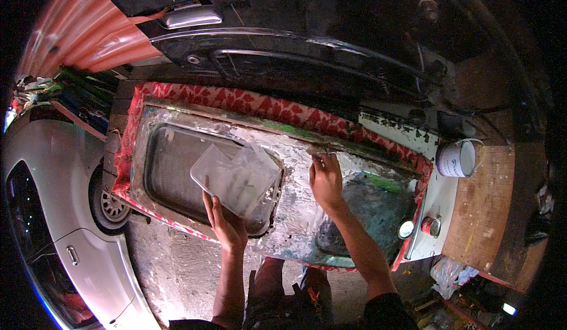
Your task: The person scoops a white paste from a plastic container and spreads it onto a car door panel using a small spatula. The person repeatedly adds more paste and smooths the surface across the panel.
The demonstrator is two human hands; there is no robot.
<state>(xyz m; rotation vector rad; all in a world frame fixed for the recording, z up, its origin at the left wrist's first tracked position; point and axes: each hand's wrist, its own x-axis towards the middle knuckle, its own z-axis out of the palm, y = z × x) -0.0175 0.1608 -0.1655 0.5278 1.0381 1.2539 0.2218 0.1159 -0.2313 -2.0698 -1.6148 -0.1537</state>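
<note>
My left hand point(227, 226) grips a clear rectangular plastic container point(233, 179) by its near edge, tilted over the sunken left part of a paint-smeared sink-like panel point(295, 209). White and green smears cover much of the panel's middle and right. My right hand point(326, 179) is over the panel's far middle edge, its fingers bent together in a pinch. Something small and brownish shows at the fingertips, too dark to name. Red-and-white patterned cloth point(236, 101) surrounds the panel.
A paint can point(456, 158) lies at the right, with a small red tin point(431, 226) and a round white-faced item point(406, 229) nearer me. A wooden board point(481, 212) lies beyond. A silver car point(77, 200) stands left; a dark vehicle body point(283, 52) spans the back.
</note>
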